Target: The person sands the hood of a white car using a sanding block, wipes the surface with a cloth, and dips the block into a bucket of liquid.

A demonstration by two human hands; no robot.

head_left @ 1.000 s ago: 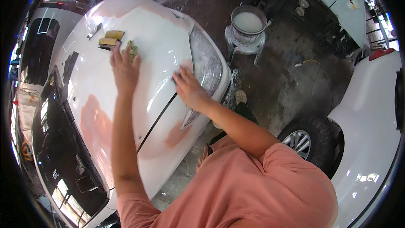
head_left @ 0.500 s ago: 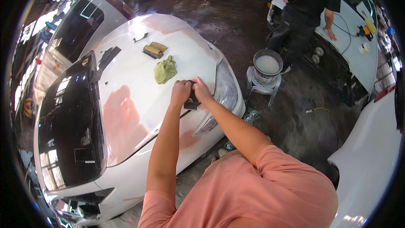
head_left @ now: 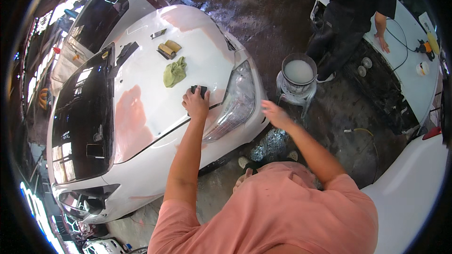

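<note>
On the front corner of a white car hood (head_left: 165, 108) with pinkish-tan filler patches, my left hand (head_left: 196, 105) grips a dark sanding block (head_left: 201, 90). Most of that block is under my palm and fingers. My right hand (head_left: 277, 114) is in the air just off the car's front, right of the headlight (head_left: 235, 101). It looks empty, fingers stretched out and a little blurred. A crumpled green cloth (head_left: 174, 73) lies beyond my left hand. Past it are yellowish sandpaper pieces (head_left: 169, 49) with a dark block beside them.
A bucket (head_left: 285, 73) of milky liquid stands on a small stool (head_left: 297, 99) right of the car. Behind it a person in dark clothes (head_left: 348, 14) leans on another white car panel (head_left: 409, 73). A white bumper or fender (head_left: 405, 183) curves in at lower right.
My right hand has come off the sanding block and swung right, away from the hood. My left hand stays on the block. The view has shifted slightly.
</note>
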